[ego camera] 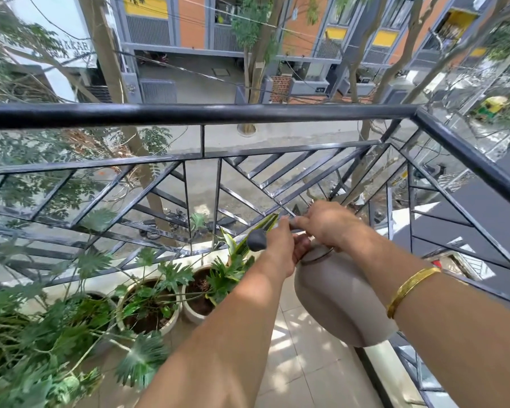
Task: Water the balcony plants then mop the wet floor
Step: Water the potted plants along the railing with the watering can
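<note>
A: Why both hands on the watering can (pixel 336 293)?

B: My guess is the weight. The right hand (pixel 326 223) is closed over the top, near the lid and handle, and the left hand (pixel 280 248) is curled round the neck by the dark nozzle (pixel 256 240). Two grips let the person steer the pour, not just carry it.

A: Where is the can?

B: Up in the air above the tiled floor (pixel 301 366), inside the black railing (pixel 189 113), just right of the row of plant pots (pixel 186 307).

A: Which way does it point?

B: Its long axis runs from the fat base, nearest the camera, up and away to the nozzle at the upper left. So the spout aims at the plants (pixel 159 278), over the nearest pot. I cannot tell if water is coming out yet
</note>
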`<state>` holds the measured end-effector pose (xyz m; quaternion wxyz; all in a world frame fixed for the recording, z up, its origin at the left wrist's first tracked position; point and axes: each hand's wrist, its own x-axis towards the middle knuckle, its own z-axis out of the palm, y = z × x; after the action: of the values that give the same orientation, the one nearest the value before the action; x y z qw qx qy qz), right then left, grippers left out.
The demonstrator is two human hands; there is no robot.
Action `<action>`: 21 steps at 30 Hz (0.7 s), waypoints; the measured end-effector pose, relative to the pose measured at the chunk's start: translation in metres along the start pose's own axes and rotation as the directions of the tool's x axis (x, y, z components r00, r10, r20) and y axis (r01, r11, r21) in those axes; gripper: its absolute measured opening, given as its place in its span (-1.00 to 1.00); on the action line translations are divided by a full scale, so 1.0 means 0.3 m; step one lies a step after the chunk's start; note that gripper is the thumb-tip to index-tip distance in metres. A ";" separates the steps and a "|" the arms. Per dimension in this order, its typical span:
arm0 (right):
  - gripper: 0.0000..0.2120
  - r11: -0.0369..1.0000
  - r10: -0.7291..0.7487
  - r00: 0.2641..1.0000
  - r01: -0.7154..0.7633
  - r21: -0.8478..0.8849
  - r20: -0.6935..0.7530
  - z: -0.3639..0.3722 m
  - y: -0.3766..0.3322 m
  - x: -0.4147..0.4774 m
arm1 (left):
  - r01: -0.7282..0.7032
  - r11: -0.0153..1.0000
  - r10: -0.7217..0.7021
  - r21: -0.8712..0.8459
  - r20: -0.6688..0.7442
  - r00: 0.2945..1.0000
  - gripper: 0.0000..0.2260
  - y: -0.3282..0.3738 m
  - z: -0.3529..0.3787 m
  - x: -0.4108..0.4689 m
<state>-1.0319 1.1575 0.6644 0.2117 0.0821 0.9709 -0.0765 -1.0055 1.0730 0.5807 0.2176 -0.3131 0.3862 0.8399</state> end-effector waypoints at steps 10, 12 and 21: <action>-0.57 0.963 -0.135 0.991 0.130 0.236 0.005 0.076 -0.077 -0.086 | -0.203 0.977 0.208 0.058 -0.116 0.971 -0.66 0.100 -0.061 -0.090; -0.47 0.931 -0.123 0.992 0.118 0.344 -0.008 0.088 -0.092 -0.105 | -0.272 0.954 0.289 0.129 -0.143 0.947 -0.74 0.127 -0.069 -0.104; -0.32 0.833 -0.071 0.986 0.140 0.535 -0.148 0.095 -0.145 -0.220 | -0.471 0.795 0.553 0.382 -0.139 0.821 -0.67 0.196 -0.086 -0.178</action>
<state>-0.9696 1.1015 0.6717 0.1155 0.0893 0.9234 -0.3550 -0.9942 1.0106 0.6348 -0.0194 -0.2555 0.6156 0.7453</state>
